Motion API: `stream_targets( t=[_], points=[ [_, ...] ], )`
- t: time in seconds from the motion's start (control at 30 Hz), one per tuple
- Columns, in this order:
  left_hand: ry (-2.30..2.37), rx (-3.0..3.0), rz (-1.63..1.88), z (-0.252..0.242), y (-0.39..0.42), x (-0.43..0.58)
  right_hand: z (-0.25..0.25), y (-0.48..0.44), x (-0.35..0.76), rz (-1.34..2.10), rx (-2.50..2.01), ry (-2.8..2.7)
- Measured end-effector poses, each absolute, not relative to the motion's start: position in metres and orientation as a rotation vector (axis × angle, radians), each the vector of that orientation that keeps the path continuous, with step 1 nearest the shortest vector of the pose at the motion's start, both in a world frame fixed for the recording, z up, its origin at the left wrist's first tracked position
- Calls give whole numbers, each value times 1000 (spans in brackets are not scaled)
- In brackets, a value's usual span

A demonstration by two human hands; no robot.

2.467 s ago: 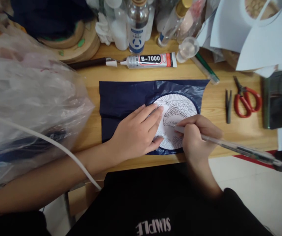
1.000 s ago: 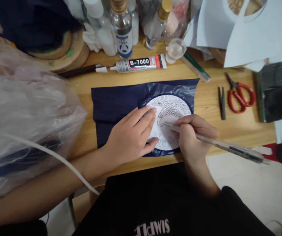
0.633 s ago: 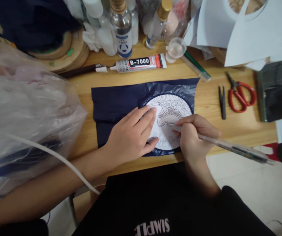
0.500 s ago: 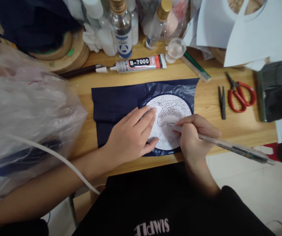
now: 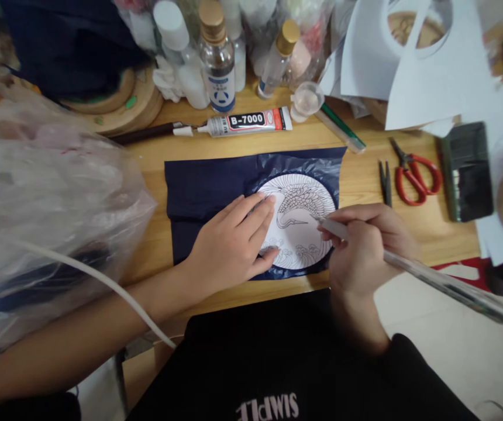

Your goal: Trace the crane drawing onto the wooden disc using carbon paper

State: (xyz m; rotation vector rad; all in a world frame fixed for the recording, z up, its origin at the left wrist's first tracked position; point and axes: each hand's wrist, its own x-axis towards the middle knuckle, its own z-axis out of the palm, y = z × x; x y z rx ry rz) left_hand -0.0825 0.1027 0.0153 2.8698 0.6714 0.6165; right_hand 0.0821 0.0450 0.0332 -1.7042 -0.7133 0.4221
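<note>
A round white paper [image 5: 300, 234] printed with a crane line drawing lies on a dark blue sheet [image 5: 210, 187] spread over the wooden table [image 5: 155, 234]. My left hand [image 5: 231, 242] rests flat on the round paper's left edge, fingers stretched out, pressing it down. My right hand [image 5: 363, 248] is closed on a long clear pen [image 5: 427, 278]. The pen's tip touches the right side of the drawing, just right of the crane's beak.
A B-7000 glue tube [image 5: 247, 121], bottles [image 5: 216, 55] and a small clear cup [image 5: 305, 99] line the back. Red scissors [image 5: 412, 172], black tweezers [image 5: 384, 181] and a dark block [image 5: 466, 171] lie right. A bulky plastic bag [image 5: 45, 216] fills the left. White cut paper [image 5: 431, 70] hangs at back right.
My right hand has slid to the right with the pen, off the crane's neck, uncovering more of the drawing. The view has shifted slightly. My left hand stays pressed on the paper.
</note>
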Motion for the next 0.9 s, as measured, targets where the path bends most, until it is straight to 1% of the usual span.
stream_targets(
  t=[0.1, 0.4, 0.5, 0.73, 0.9],
  points=[
    [684, 2866, 612, 15, 102, -83, 32, 50, 82, 414, -1691, -740],
    [694, 2841, 586, 15, 102, -84, 34, 61, 94, 225, -1619, -630],
    [695, 2829, 591, 15, 101, -84, 32, 57, 88, 283, -1636, -675],
    [704, 2835, 560, 16, 101, -83, 20, 49, 82, 521, -1745, -1054],
    [714, 2808, 543, 16, 101, -84, 19, 52, 83, 545, -1826, -1088]
  ],
)
